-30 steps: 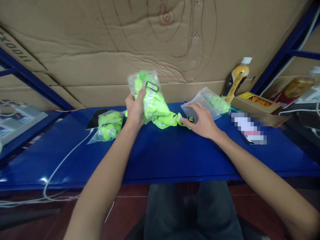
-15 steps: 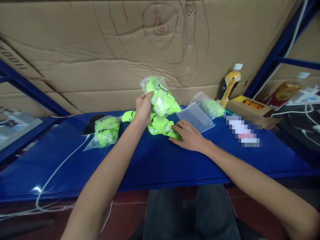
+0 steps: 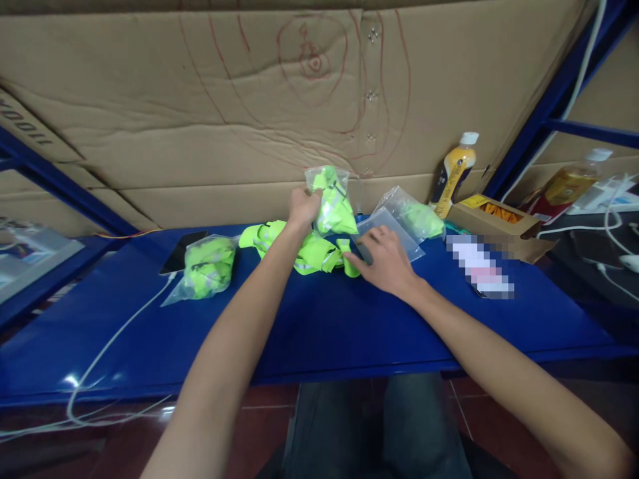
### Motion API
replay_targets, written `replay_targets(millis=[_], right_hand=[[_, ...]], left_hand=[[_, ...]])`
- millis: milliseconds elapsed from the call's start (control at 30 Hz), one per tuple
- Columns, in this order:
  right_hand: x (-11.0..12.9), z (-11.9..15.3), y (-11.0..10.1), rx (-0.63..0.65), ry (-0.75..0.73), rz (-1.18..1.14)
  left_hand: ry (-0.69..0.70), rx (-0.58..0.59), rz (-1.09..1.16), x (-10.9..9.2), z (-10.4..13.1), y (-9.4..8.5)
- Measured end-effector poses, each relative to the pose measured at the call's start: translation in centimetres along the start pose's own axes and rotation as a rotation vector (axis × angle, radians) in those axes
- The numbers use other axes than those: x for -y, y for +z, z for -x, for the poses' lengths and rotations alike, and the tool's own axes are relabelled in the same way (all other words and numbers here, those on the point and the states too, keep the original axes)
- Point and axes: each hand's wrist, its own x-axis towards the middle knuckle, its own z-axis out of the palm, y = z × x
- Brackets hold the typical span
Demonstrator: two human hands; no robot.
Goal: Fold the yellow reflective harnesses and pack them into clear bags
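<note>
My left hand (image 3: 303, 207) is closed on a clear plastic bag with a folded neon-green reflective vest (image 3: 335, 209) inside, raised above the tabletop. Under it lies a loose neon-green reflective vest (image 3: 317, 256) with silver strips, partly hidden by my left forearm. At this vest's right end is my right hand (image 3: 389, 259), its thumb by the fabric and its fingers apart over the edge of a flat clear plastic bag (image 3: 407, 243). Another bagged vest (image 3: 210, 266) sits to the left, and one more bagged green piece (image 3: 422, 218) lies behind the flat bag.
A blue table (image 3: 324, 332) backs onto a cardboard wall (image 3: 239, 153) with red marker lines. On the right stand a yellow bottle (image 3: 456, 173) and an open cardboard box (image 3: 499, 216). A phone (image 3: 182, 253) with a white cable (image 3: 120, 332) lies left.
My left hand has moved right and slightly down with the bagged vest. My right hand has shifted right and up, from lying on the loose vest to the flat bag's edge.
</note>
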Motion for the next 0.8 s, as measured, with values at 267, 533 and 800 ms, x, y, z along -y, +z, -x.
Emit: replay_targets(millis=[267,533,800], right_hand=[[-1.5,0.0,0.0,0.204,0.105,0.189],[-2.4,0.0,-1.6,0.203,0.268,0.322],[2.5,-0.2,-0.4,0.218,-0.080,-0.085]], left_hand=[[0.091,-0.076,-0.490,0.1,1.2,-1.7],[0.409,0.185,-0.787,-3.0,5.9,-7.3],[0.725,0.563,-1.123,1.3,11.7,-12.2]])
